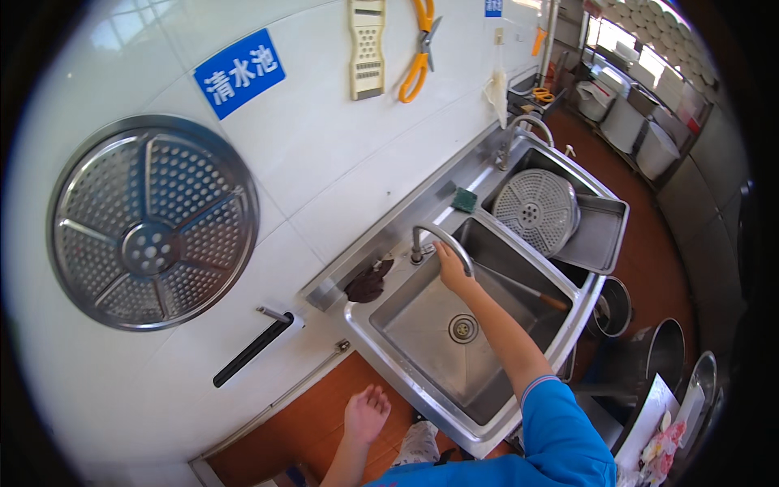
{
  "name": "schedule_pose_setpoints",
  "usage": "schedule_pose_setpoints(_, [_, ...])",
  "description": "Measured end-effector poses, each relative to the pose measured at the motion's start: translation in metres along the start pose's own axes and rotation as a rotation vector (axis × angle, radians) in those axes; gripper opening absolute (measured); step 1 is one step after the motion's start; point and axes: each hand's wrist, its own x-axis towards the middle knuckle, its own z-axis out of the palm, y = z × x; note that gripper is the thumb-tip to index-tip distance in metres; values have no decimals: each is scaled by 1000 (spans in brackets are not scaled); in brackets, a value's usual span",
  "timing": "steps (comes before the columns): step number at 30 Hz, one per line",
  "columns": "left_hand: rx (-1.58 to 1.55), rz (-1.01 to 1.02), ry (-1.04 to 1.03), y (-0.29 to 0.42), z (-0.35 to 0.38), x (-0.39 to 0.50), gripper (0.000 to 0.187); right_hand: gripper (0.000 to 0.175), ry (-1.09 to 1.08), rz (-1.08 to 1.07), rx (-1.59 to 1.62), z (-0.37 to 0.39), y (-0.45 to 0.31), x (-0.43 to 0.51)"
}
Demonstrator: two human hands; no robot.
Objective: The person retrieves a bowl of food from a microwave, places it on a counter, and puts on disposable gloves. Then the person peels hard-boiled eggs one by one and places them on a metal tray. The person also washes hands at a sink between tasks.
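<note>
My right hand [453, 268] reaches over the near basin of a stainless steel double sink [420, 359]. Its fingertips are at the small lever beside the base of the curved tap [447, 230], and the spout arches across the hand. How firmly the fingers hold the lever cannot be seen. Outside the sink's left edge, my left hand [367, 414] hangs above the floor with nothing in it, fingers a little apart and bent. In the near basin are a drain strainer [463, 329] and a long tool with a wooden handle [554, 302].
The far basin holds round perforated steamer trays [535, 210] and a rectangular metal pan [593, 234]. A green scouring pad [464, 199] and a dark cloth [368, 283] lie along the ledge. A large perforated tray [152, 222], a grater [367, 52] and scissors [420, 52] hang on the wall.
</note>
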Motion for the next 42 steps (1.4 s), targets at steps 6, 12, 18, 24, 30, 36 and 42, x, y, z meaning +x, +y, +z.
schedule_pose_setpoints(6, [306,-141,-288,-33,134,117,22,64,-211,92,73,-44,21,-50])
schedule_pose_setpoints(12, [1709,1182,-526,-53,236,231,61,35,30,622,1428,-80,28,-38])
schedule_pose_setpoints(18, [2392,1172,-115,-66,276,269,100,38,152,765,1916,-117,59,-94])
schedule_pose_setpoints(24, [2301,1463,-5,-65,281,284,98,39,106,842,1888,-130,73,-189])
schedule_pose_setpoints(30, [2304,1352,-10,-65,299,292,90,38,109,806,1791,-137,72,-219])
schedule_pose_setpoints(36, [2318,1244,95,-54,306,276,61,37,40,754,1783,-134,62,-223])
schedule_pose_setpoints(42, [2426,1485,-19,-38,292,307,46,37,-31,786,1817,-123,51,-228])
